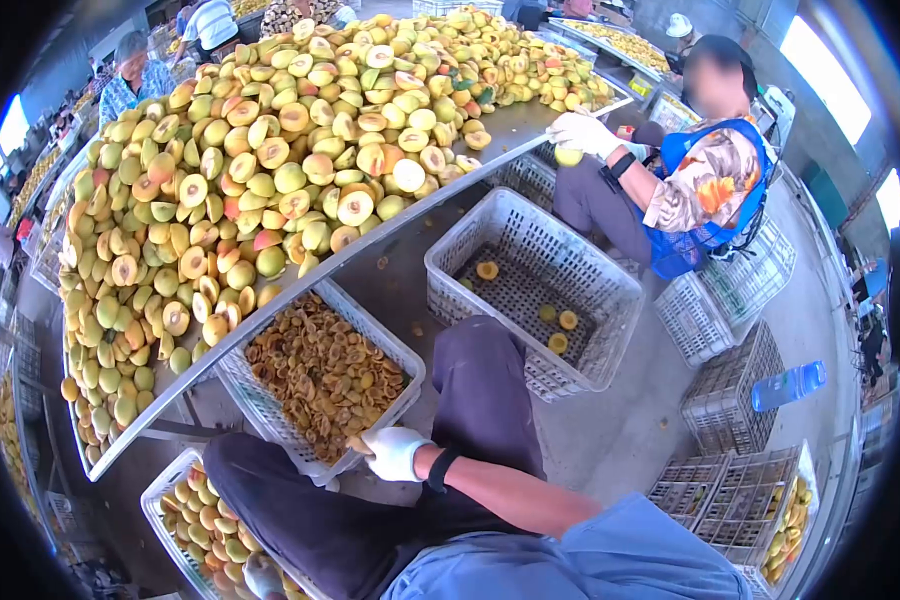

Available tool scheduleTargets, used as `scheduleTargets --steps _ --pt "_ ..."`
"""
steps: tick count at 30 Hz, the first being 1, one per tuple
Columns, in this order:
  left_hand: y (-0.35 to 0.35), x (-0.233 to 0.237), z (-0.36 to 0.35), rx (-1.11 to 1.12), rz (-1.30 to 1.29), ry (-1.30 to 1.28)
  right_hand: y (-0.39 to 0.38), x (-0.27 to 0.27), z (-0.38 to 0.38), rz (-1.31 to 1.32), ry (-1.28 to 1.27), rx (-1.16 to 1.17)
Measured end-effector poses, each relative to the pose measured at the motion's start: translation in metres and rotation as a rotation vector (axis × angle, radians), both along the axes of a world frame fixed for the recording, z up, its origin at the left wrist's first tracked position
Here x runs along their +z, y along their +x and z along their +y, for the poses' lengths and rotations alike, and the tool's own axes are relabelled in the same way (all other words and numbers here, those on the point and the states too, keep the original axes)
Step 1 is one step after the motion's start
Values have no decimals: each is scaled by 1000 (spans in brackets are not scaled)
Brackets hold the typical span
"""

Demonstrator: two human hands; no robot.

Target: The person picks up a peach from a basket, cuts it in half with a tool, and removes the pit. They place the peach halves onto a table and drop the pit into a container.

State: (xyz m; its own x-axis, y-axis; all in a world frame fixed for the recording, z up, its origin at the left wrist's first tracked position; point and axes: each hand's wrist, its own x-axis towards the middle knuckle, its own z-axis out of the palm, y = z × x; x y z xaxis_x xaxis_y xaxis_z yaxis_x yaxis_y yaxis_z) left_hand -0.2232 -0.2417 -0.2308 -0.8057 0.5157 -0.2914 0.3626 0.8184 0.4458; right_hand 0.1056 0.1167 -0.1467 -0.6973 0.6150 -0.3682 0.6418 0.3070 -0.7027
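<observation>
My right hand (394, 453), in a white glove with a black wristband, is closed on a small brownish piece at the near edge of a white crate (418, 372) of brown pits and scraps (320, 375). At the bottom left, my left hand (263, 577), gloved, is partly visible among the fruit in another white crate (155, 495); its fingers are hidden. Beyond my knees, a large heap of halved and whole yellow-green fruit (270, 150) covers a metal-edged table (335, 262).
A grey crate (610, 375) with a few fruit halves stands right of my knee. A seated co-worker (710, 180) holds a fruit at the table's right end. Stacked crates (735, 395), a blue-tinted bottle (788, 386) and a fruit-filled crate (760, 510) are at right.
</observation>
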Motion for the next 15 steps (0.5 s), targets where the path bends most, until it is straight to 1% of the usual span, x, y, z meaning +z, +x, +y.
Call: scheduleTargets --steps 1,2,3,4,5,6,8,9,10,11,12,13,14,15 --pt "-3 -13 -8 -3 136 -28 5 8 3 -36 32 51" --pt "11 18 5 35 68 -54 10 24 6 -65 67 109" --pt "13 19 -5 55 283 -212 14 7 4 34 165 110" --pt "15 17 -10 69 490 -374 17 9 4 28 162 88" --pt "17 15 -12 330 422 -341 17 -27 2 114 268 74" --pt "23 16 -19 464 359 -275 18 -65 -1 198 372 59" --pt "13 6 -53 263 130 -229 21 -59 3 45 167 54" --pt "12 11 -57 183 206 -401 22 -43 1 125 211 9" --pt "9 33 -35 110 269 -578 24 -25 2 212 248 -38" --pt "1 52 -18 165 275 -535 23 -23 2 185 223 -39" --pt "-4 82 1 -34 422 -387 21 -22 -1 148 209 -53" --pt "-33 74 14 179 264 -302 17 -9 -3 96 177 -28" --pt "-43 93 41 155 312 -185 16 0 -2 34 151 -17" --pt "-36 132 84 88 444 -109 16 -7 -4 43 173 38"
